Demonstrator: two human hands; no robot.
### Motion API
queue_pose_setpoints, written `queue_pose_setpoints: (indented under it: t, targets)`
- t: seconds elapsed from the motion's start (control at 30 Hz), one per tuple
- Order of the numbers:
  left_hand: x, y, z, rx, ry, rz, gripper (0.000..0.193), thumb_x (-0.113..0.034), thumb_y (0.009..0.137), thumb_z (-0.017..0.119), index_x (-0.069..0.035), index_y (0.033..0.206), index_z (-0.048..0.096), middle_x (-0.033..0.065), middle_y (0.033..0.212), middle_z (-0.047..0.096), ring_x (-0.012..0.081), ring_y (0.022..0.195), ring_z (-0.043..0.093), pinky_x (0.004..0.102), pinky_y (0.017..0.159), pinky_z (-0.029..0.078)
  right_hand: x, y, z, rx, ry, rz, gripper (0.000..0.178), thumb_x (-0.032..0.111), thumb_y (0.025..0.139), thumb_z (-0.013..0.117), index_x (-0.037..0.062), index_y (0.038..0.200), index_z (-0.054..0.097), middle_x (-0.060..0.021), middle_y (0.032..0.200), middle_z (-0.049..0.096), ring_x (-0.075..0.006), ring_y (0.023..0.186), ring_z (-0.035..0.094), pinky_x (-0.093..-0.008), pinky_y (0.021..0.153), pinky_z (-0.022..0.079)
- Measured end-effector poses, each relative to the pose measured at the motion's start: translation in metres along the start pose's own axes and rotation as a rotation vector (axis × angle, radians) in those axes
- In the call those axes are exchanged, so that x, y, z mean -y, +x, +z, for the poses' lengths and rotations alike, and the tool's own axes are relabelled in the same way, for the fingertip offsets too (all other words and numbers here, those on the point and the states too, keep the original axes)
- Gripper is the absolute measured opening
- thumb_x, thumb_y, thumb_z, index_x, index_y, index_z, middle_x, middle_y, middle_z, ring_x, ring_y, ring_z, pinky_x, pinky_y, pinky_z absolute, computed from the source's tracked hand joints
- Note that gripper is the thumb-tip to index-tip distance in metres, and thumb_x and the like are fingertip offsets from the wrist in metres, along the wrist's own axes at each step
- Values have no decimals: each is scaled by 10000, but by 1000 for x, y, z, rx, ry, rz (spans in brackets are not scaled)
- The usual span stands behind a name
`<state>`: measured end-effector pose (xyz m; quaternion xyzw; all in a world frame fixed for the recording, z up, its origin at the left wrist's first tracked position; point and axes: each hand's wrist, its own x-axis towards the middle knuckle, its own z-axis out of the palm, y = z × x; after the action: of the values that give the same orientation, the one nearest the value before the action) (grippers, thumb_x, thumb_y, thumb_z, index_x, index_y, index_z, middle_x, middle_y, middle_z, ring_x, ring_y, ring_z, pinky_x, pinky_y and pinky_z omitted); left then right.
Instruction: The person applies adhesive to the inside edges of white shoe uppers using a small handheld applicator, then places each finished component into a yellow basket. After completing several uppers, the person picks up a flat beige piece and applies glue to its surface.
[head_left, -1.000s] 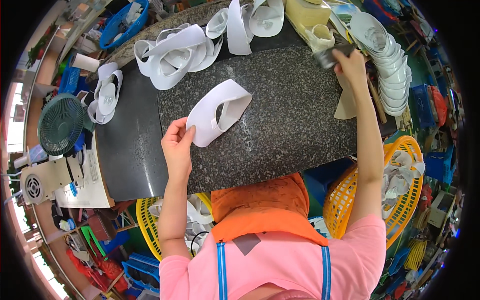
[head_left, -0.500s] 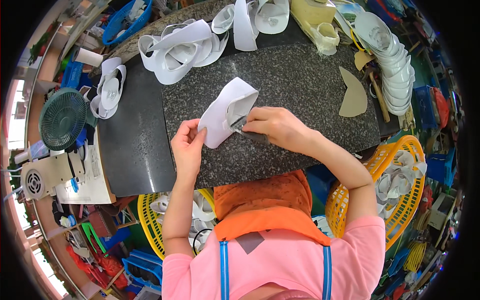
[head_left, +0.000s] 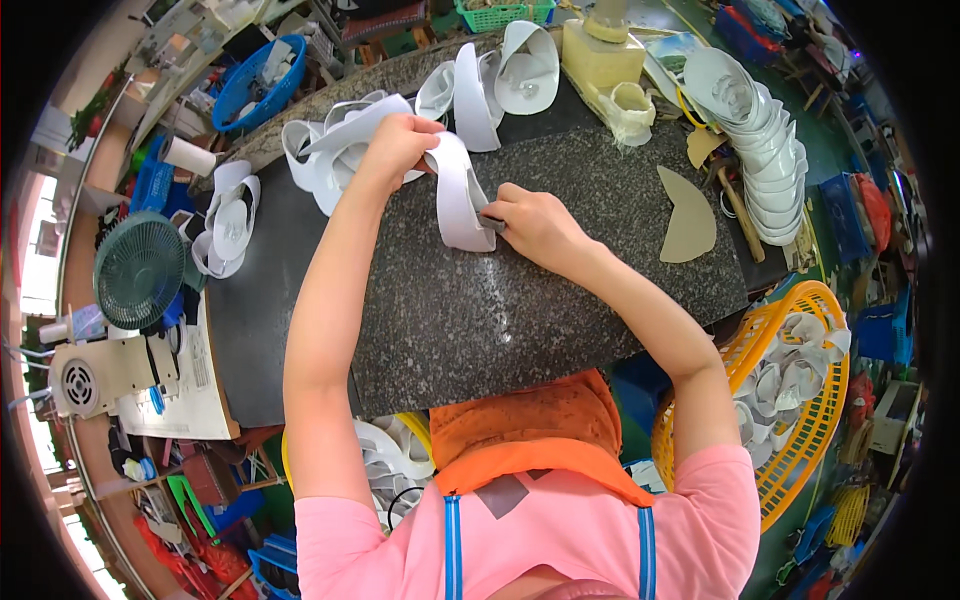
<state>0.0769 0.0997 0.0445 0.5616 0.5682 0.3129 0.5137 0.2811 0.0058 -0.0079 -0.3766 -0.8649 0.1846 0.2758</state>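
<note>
Over the dark speckled stone slab (head_left: 430,320) stands a curved white strap-like piece, which looks like a shoe upper (head_left: 458,205). My left hand (head_left: 402,148) is closed on its far end, thumb and fingers pinching the rim. My right hand (head_left: 535,225) is closed around a small dark flat tool (head_left: 491,223), whose end touches the near right side of the piece. Most of the tool is hidden in my fingers, so its exact kind does not show. Just beyond my left hand lies a pile of similar white uppers (head_left: 330,180), partly covered by that hand.
More white uppers (head_left: 478,100) lie along the back. At right are a nested white stack (head_left: 770,170), a beige curved template (head_left: 690,220), a wooden-handled tool (head_left: 742,215) and a crusted yellowish pot (head_left: 630,115). A yellow basket (head_left: 825,400) stands right; a green fan (head_left: 140,270) left.
My left hand has moved far forward and up to the piece's far end. The white piece has turned more upright, and my right hand with the tool has shifted slightly away from me.
</note>
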Motion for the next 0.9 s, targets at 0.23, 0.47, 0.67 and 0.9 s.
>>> queue_pose_setpoints:
  t: [0.23,0.47,0.67,0.9]
  targets:
    - [8,36,8,134,310,-115,260,33,736,544,24,965,668,105,817,670,155,624,630,269,542,530,-26,4,8,-198,-270,-133,262,59,721,573,17,979,582,-99,818,485,-246,698,577,-353,607,483]
    - [17,38,8,216,297,-102,260,-2,746,569,20,987,666,96,826,667,143,623,620,264,522,526,-42,18,-1,-120,-300,-263,175,65,748,567,28,917,591,-72,784,485,-224,741,574,-339,652,481]
    - [6,-21,-9,12,-3,91,410,-4,778,561,70,1181,535,71,940,608,129,853,594,245,728,488,-36,20,-55,306,428,359,199,125,780,613,-13,921,643,-109,633,627,-161,557,599,-288,559,480]
    - [49,-152,-12,-142,-692,142,294,18,847,538,56,1139,534,111,1046,617,189,924,617,335,837,517,33,-22,-50,-263,1005,482,216,38,818,599,4,1028,637,-45,803,638,-81,605,575,-216,562,485]
